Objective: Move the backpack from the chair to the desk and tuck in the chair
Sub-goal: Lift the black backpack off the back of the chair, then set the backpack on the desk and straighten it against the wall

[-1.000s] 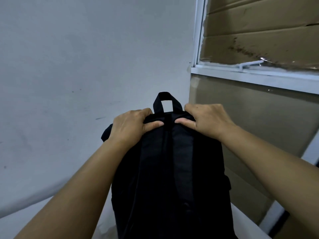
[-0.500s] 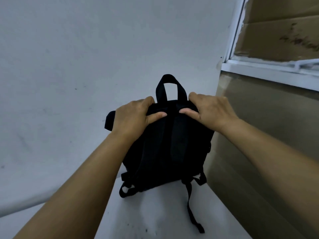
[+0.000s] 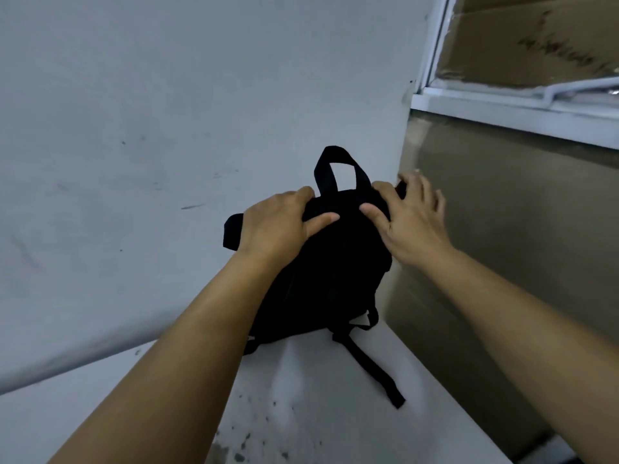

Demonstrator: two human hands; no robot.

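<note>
Left hand [image 3: 279,222] grips backpack [image 3: 330,272] top; right hand [image 3: 410,217] splayed beside it.

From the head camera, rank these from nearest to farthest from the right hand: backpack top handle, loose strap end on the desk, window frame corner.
1. Top handle, just left of the right hand.
2. Window frame corner, above it.
3. Loose strap end, below, on the desk.

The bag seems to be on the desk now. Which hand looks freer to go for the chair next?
Probably the right hand: its fingers are spread and lifting off the backpack, while the left hand grips the top, steadying it on the desk. The chair is out of view.
</note>
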